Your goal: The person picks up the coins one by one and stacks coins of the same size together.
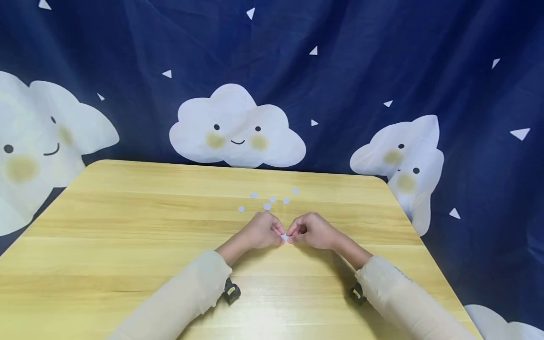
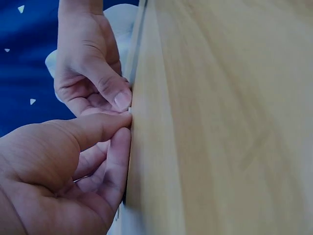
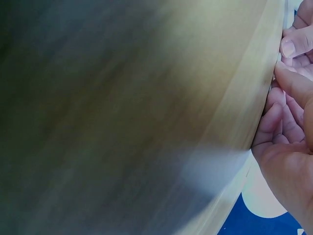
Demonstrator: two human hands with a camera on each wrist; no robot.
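A small flat white disc (image 1: 285, 237) lies low over the wooden table (image 1: 170, 274), between the two hands. My left hand (image 1: 264, 230) pinches its left edge with thumb and fingertips. From the other side, my right hand (image 1: 315, 231) pinches the right edge, knuckles raised. In the left wrist view, only a thin white sliver shows between the left hand (image 2: 58, 166) and the right hand (image 2: 93, 68); the fingers hide the rest. The right wrist view has the right hand (image 3: 288, 132) at its right edge, its thumb close to the left thumb.
Several loose white discs, one of them a nearer disc (image 1: 267, 206), are scattered on the table just beyond the hands. Behind the table's far edge hangs a dark blue curtain (image 1: 340, 94) printed with clouds. A small black device (image 1: 231, 291) sits under the left sleeve cuff.
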